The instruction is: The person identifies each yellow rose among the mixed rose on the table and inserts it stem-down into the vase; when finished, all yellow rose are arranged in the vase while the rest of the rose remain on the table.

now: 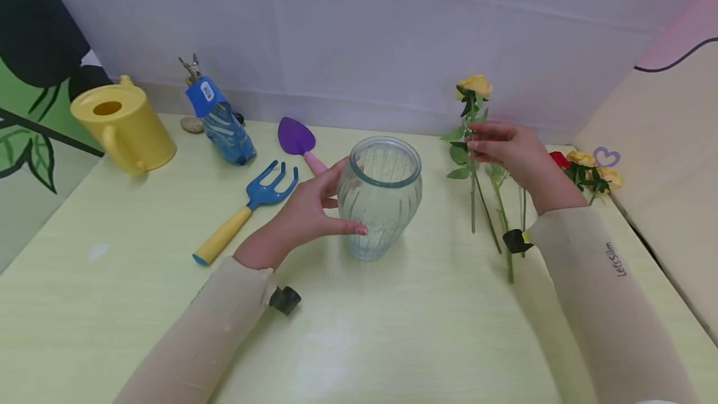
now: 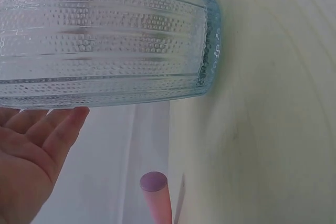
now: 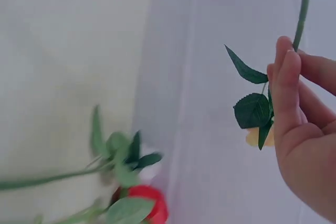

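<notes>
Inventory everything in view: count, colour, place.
Vase: 1, clear bluish, centre
Held rose: 1, yellow, right of vase
Other roses: at least 3, red and yellow, right
Fork: 1, blue and yellow, left of vase
Trowel: 1, purple and pink, beyond fork
Watering can: 1, yellow, back left
Packet: 1, blue, right of can
Stone: 1, greyish, beside packet
Dark object: 1, black, beside packet
Heart: 1, purple, far right
Backdrop: 1, lavender, back
Table: 1, pale green, below
Mural: 1, green and black, left edge
Sleeves: 2, beige, forearms
Wrist tabs: 2, black, cuffs
Left hand: 1, bare, gripping vase
Right hand: 1, bare, pinching held rose
</notes>
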{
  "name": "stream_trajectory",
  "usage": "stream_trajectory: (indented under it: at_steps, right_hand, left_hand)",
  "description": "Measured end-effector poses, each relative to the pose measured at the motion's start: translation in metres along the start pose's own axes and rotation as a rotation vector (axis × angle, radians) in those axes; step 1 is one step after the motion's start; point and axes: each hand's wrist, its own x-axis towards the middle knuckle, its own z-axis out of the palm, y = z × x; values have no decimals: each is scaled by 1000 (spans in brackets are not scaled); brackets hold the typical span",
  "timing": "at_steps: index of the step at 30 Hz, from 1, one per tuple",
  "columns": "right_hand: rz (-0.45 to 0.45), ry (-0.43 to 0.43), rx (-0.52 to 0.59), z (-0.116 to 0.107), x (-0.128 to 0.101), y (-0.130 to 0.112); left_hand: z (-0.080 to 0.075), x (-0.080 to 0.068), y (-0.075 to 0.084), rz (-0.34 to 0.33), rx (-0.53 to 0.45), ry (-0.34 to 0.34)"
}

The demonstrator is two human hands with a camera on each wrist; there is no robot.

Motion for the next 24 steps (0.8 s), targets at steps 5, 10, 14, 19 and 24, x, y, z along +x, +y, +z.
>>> stream_trajectory:
  at_steps: [5, 10, 14, 19, 24]
  right_hand:
    - [-57, 17, 382, 7, 0, -39]
    - [-135, 52, 677, 20, 2, -73]
    - [-236, 144, 733, 38, 2, -91]
    - [-337, 183, 622, 61, 1, -98]
    - [-368, 137, 417, 78, -2, -99]
  left_hand:
    - [0, 0, 0, 0, 6, 5]
    - [1, 0, 0, 5, 17, 7]
    - [1, 0, 0, 7, 30, 10]
    - [0, -1, -1, 6, 35, 10]
    - [0, 0, -2, 18, 27, 5]
